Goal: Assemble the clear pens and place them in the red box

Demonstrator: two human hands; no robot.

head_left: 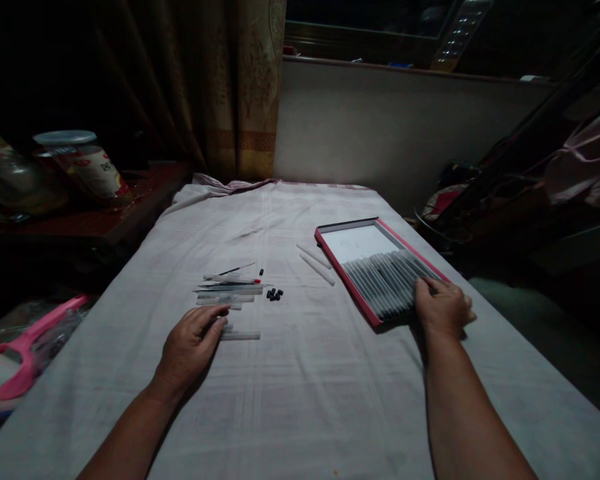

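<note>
My left hand (pixel 189 347) lies flat on the white cloth, fingers stretched out, its fingertips touching a clear plastic pen tube (pixel 239 335). Just beyond it is a small pile of clear tubes and thin refills (pixel 230 285), with a few small black caps (pixel 275 294) to the right. My right hand (pixel 443 307) rests at the near right corner of a red-rimmed tray (pixel 347 281), fingers curled over the row of assembled pens (pixel 387 281) in it. Two more clear tubes (pixel 316 261) lie left of the tray.
The cloth-covered table (pixel 300 400) runs back to a wall and a curtain (pixel 240 87). Jars (pixel 85 167) stand on a dark shelf at the left. A pink-handled object (pixel 25 347) lies at the lower left. Clutter and fabric fill the dark right side.
</note>
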